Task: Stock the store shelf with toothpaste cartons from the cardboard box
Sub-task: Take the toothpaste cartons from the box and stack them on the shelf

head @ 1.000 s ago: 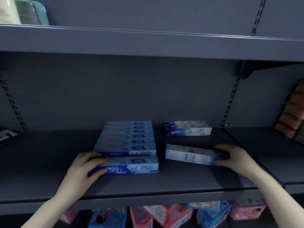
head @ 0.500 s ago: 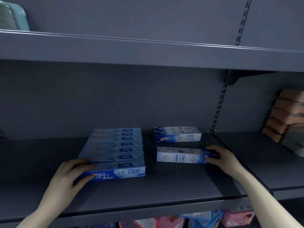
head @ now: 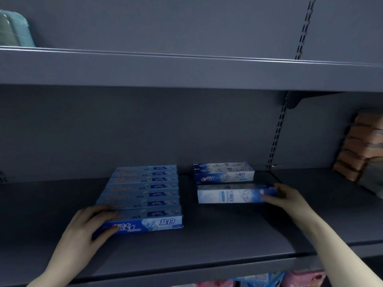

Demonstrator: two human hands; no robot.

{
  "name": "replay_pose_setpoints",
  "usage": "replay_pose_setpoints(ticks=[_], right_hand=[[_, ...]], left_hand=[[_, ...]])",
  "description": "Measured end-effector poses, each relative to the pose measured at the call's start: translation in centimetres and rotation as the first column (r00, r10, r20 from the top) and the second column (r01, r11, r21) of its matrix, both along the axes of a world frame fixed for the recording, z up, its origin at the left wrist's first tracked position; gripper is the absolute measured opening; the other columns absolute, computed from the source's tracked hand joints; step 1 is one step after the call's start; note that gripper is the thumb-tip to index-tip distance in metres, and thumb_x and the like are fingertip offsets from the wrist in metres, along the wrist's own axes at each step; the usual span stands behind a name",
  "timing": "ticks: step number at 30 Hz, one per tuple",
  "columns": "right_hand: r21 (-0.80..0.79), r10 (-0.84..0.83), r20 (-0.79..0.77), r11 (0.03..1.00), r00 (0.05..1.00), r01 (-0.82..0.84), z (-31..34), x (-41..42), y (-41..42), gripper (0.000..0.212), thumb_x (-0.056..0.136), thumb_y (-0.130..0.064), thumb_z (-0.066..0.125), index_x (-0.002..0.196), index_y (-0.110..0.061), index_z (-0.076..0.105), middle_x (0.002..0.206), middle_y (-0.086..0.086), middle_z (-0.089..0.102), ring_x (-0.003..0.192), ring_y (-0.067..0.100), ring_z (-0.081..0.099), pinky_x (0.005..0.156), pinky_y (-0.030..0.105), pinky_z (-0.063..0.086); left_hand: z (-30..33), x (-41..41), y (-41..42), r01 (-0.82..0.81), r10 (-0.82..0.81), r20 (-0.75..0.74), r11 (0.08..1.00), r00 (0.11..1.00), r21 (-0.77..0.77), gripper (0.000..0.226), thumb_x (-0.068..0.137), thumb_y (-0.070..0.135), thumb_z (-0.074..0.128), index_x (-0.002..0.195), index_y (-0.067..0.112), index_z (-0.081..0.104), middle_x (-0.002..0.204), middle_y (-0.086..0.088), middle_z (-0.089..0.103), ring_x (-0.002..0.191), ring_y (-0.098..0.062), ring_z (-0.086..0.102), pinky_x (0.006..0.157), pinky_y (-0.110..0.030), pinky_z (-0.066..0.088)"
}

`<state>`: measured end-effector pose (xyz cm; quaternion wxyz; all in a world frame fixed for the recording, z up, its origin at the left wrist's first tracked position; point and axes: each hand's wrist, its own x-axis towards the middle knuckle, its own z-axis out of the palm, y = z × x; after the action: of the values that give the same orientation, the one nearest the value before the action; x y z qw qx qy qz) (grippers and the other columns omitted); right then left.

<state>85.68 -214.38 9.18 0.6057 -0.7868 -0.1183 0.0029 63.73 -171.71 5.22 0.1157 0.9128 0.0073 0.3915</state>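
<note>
The left hand (head: 87,226) grips the left end of the front blue carton (head: 145,221), closest to the shelf's (head: 238,251) front edge, with six more cartons (head: 145,183) packed behind it. The right hand (head: 288,196) grasps the right end of a pale carton (head: 232,193), another Crest carton (head: 223,172) sitting just behind near the back edge.

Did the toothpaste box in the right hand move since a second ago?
Yes. The carton in the right hand has straightened and slid back, close to the Crest carton behind it.
</note>
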Motion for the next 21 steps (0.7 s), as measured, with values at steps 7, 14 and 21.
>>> replay_pose_setpoints(ticks=[7, 14, 21], right_hand=[[0.361, -0.091, 0.177, 0.932, 0.98, 0.021, 6.9, -0.5, 0.6, 0.018, 0.077, 0.0, 0.068, 0.085, -0.015, 0.063, 0.065, -0.015, 0.07, 0.065, -0.001, 0.065, 0.058, 0.008, 0.049], [0.117, -0.022, 0.359, 0.993, 0.933, -0.022, 10.5, 0.1, 3.6, 0.046, 0.078, 0.002, 0.069, 0.12, -0.013, 0.059, 0.096, -0.008, 0.065, 0.075, -0.01, 0.062, 0.07, 0.006, 0.048], [0.048, 0.07, 0.339, 0.995, 0.938, -0.092, 10.5, -0.5, 7.3, 0.043, 0.078, -0.007, 0.072, 0.118, -0.018, 0.06, 0.097, -0.009, 0.066, 0.084, -0.008, 0.062, 0.073, 0.006, 0.047]], left_hand=[[-0.5, 0.4, 0.4, 0.008, -0.009, 0.011, 1.0, 1.0, 0.004, 0.066, 0.087, 0.07, 0.032, 0.094, 0.018, 0.073, 0.101, 0.001, 0.061, 0.091, -0.019, 0.053, 0.083, -0.03, 0.039], [-0.9, 0.5, 0.6, -0.006, 0.006, 0.006, 1.0, 1.0, 0.019, 0.067, 0.087, 0.069, 0.032, 0.095, 0.016, 0.073, 0.102, -0.004, 0.063, 0.092, -0.02, 0.053, 0.079, -0.037, 0.044], [-0.7, 0.4, 0.4, -0.009, 0.009, -0.002, 1.0, 1.0, 0.002, 0.065, 0.087, 0.069, 0.034, 0.095, 0.017, 0.073, 0.104, -0.002, 0.063, 0.094, -0.017, 0.054, 0.089, -0.023, 0.036]])
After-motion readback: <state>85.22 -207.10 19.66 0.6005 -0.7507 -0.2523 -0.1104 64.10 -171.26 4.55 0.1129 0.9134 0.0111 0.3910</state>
